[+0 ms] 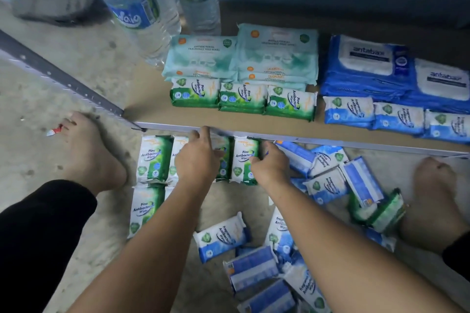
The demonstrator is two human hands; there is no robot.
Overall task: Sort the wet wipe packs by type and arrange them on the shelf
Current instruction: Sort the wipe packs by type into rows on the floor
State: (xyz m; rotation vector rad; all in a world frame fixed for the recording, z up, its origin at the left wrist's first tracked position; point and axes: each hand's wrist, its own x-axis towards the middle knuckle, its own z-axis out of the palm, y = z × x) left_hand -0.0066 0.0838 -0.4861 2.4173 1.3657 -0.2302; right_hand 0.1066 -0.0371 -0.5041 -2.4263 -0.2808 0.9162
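— Where are our fingers?
— Our left fingers curl down over the far ends of the middle pine packs, and the thumb lies across them toward the right. Our right fingers and thumb pinch the end pine pack by its right edge.
— So both hands hold packs?
— Yes. Our left hand and right hand bracket one green row on the floor, just under the shelf rail. A leftmost pine pack ends the row, with a nearer pine pack below it.
— And the shelf?
— On the shelf board we see shelved pine packs in front of teal packs. To the right, light-blue packs sit in front of dark-blue Antabax packs. Water bottles stand at the back left.
— Anything else?
— Loose blue packs lie jumbled around our right forearm. Our left foot and right foot flank everything.
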